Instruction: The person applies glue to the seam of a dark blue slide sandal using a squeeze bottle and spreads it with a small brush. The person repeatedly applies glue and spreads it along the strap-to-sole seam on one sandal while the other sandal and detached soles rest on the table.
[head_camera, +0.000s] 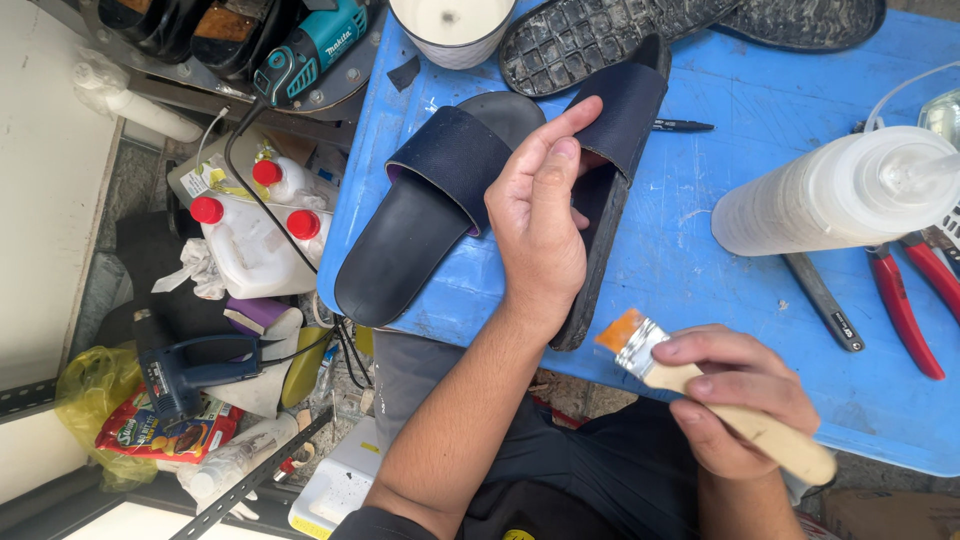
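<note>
the left hand grips a black slide sandal on edge at twelve o'clock; the right hand at five o'clock grips a glue-tipped brush. no glue shows on the sandal yet.

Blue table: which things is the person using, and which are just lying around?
In use:
left hand holding a tilted black slide sandal
right hand holding a paintbrush

Lying about:
other sandal
white squeeze bottle
red pliers
black pen
</note>
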